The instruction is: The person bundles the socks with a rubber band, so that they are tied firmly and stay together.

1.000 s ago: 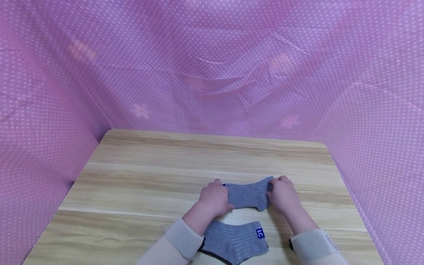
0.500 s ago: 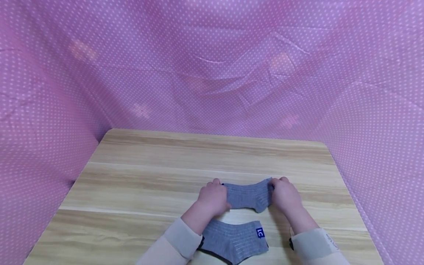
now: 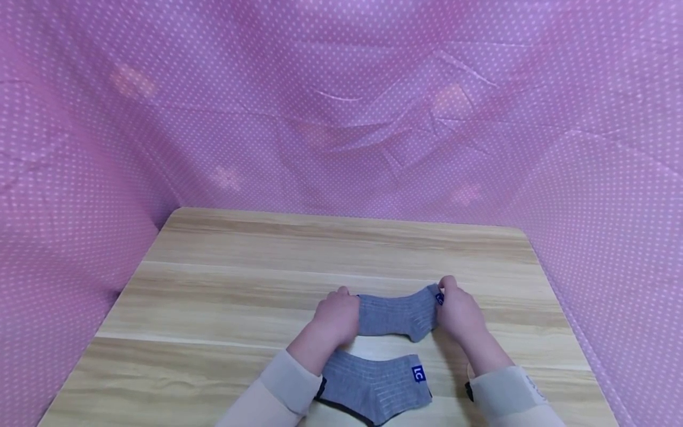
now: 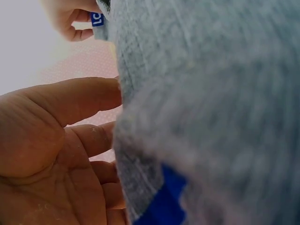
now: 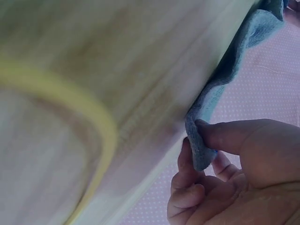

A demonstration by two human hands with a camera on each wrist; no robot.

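Note:
A grey ribbed sock (image 3: pixel 392 316) lies across the table between my two hands. My left hand (image 3: pixel 334 317) holds its left end; in the left wrist view the fingertips are hidden behind blurred grey fabric (image 4: pixel 201 93). At the sock's other end is my right hand (image 3: pixel 460 314), next to a small blue label (image 3: pixel 440 298). The right wrist view shows the thumb (image 5: pixel 229 133) and a finger pinching the sock's edge (image 5: pixel 201 157). Nearer to me lies another grey sock (image 3: pixel 373 382) with a blue "LC" label (image 3: pixel 418 373) and a dark lower edge.
The light wood-grain table (image 3: pixel 240 273) reaches back to a pink, white-dotted cloth (image 3: pixel 341 148) that surrounds it on the back and both sides. My left forearm passes just beside the nearer sock's left end. A yellow band (image 5: pixel 105 131) crosses the right wrist view, out of focus.
My left hand has drawn slightly left, and more of the far sock's left end shows. The right fingers have shifted, uncovering the blue label. The nearer sock stays almost where it was.

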